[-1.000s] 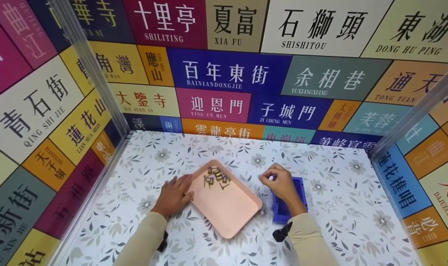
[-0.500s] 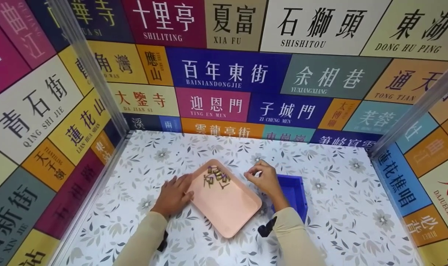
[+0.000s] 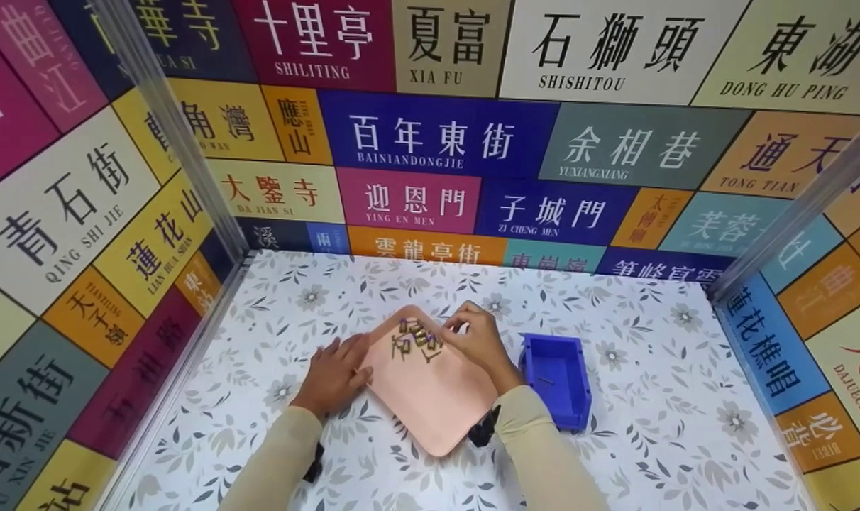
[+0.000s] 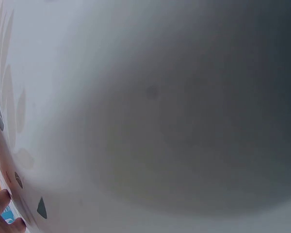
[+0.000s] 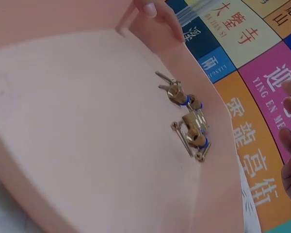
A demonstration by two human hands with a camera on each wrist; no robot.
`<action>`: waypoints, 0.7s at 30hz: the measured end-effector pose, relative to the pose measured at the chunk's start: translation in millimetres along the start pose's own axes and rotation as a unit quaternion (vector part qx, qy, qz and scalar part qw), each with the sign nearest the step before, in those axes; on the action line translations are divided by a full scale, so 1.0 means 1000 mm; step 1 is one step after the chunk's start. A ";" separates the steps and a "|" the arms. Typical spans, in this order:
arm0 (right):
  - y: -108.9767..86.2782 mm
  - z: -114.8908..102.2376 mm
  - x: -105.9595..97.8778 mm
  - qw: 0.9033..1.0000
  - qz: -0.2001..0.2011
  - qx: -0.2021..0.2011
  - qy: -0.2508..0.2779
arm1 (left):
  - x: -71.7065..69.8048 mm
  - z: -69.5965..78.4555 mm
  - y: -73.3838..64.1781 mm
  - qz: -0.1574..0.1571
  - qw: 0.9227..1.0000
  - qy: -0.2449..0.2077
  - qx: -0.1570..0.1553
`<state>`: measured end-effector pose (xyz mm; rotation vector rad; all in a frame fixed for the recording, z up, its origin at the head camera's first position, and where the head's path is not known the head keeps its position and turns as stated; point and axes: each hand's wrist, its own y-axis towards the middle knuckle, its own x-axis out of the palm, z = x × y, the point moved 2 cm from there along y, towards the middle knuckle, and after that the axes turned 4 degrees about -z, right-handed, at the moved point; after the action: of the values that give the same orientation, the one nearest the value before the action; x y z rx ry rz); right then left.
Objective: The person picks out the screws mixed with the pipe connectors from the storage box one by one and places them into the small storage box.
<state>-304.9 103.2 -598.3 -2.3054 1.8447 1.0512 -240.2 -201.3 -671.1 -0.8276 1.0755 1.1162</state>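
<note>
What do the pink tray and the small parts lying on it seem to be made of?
The pink tray looks like matte plastic: even colour, soft moulded rim, no glare. The small parts look like brass with blue rings, beside thin steel-like screws: they shine golden and grey.

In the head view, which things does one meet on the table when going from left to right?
Person's left hand → flat pink plastic tray → person's right hand, over the tray → small blue plastic bin.

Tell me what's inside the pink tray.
The pink tray holds a small cluster of brass fittings and screws near its far corner. The right hand covers part of the tray there.
</note>
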 end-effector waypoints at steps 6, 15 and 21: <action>0.008 -0.002 0.014 1.000 -0.011 -0.007 0.003 | 0.001 0.001 0.000 -0.005 1.000 -0.013 -0.011; 0.013 -0.001 0.037 0.999 -0.039 0.004 0.005 | -0.001 0.002 -0.001 -0.013 1.000 -0.001 -0.023; 0.018 -0.004 0.057 0.999 -0.048 -0.001 -0.004 | -0.001 0.002 0.000 -0.010 1.000 0.003 -0.021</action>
<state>-314.1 47.1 -616.8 -2.3605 1.7112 1.0481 -239.5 -200.0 -669.3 -0.8734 1.0486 1.1238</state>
